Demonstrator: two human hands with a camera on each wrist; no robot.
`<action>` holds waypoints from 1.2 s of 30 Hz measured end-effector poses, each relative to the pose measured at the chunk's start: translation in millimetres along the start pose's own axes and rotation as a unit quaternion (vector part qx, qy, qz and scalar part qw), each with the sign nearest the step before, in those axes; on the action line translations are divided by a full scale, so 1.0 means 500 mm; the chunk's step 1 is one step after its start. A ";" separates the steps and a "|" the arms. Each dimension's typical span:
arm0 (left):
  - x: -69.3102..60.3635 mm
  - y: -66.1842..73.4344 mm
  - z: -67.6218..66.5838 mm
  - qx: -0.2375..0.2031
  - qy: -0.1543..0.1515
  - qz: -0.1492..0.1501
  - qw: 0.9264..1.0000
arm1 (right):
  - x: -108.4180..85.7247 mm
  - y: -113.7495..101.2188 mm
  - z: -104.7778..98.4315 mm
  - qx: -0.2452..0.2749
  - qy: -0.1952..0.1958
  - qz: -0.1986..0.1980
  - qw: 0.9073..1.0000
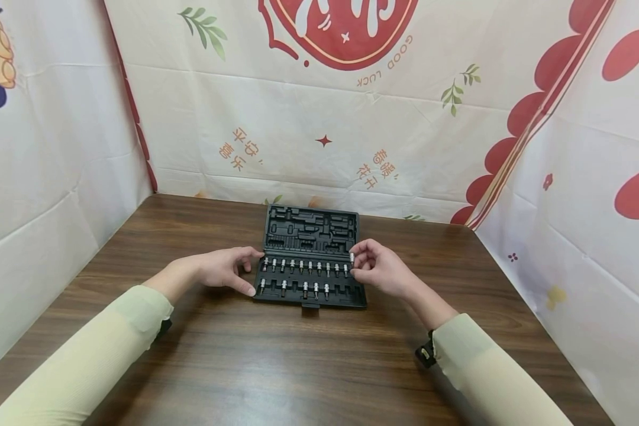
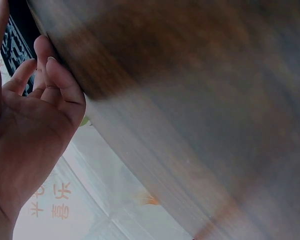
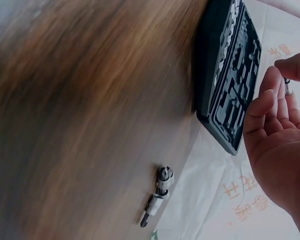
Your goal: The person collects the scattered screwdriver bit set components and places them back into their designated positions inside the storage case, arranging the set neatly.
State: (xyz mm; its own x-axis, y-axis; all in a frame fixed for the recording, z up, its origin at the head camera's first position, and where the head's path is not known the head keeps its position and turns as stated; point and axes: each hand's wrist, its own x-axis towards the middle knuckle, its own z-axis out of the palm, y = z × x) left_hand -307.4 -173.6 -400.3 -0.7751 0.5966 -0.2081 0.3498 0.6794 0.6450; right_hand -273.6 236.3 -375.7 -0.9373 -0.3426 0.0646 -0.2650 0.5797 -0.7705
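A black plastic case [image 1: 310,276] lies unfolded on the table, its moulded lid [image 1: 311,229] leaning back. Bit sockets [image 1: 305,290] with silver collars stand in two rows inside; the front row has gaps. At the case's left side, my left hand [image 1: 220,269] rests with thumb near the front corner and a fingertip near the hinge. Over the right end of the back row, my right hand [image 1: 380,267] pinches one bit socket [image 1: 352,258] upright between thumb and fingers. The right wrist view shows that held bit socket [image 3: 288,86] partly hidden by fingers.
Loose bit sockets [image 3: 154,205] lie on the wooden table [image 1: 277,361] in the right wrist view, apart from the case. A printed cloth [image 1: 298,106] hangs behind the table and along both sides. The case's latch [image 1: 310,306] points toward the front.
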 end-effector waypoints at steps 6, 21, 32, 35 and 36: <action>-0.001 0.001 -0.001 0.000 0.000 0.000 1.000 | 0.008 -0.011 0.018 0.001 -0.005 -0.007 1.000; 0.001 -0.001 0.000 0.000 -0.002 0.000 1.000 | 0.059 -0.060 0.089 -0.007 -0.031 -0.026 0.999; -0.002 0.004 -0.003 -0.004 -0.007 -0.003 1.000 | 0.090 -0.108 0.148 -0.040 -0.062 -0.044 0.996; -0.003 0.004 -0.003 -0.005 -0.008 -0.002 1.000 | 0.095 -0.118 0.166 -0.052 -0.075 -0.042 0.995; -0.003 0.004 -0.004 -0.005 -0.009 -0.001 1.000 | 0.096 -0.121 0.172 -0.060 -0.079 -0.041 0.994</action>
State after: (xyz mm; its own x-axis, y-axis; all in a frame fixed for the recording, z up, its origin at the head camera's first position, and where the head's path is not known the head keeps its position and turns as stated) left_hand -306.5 -174.0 -397.3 -0.7662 0.6030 -0.2218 0.3436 0.6762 0.6517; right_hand -283.3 121.2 -380.5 -0.8666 -0.4987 0.0176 -0.3735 0.6249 -0.6855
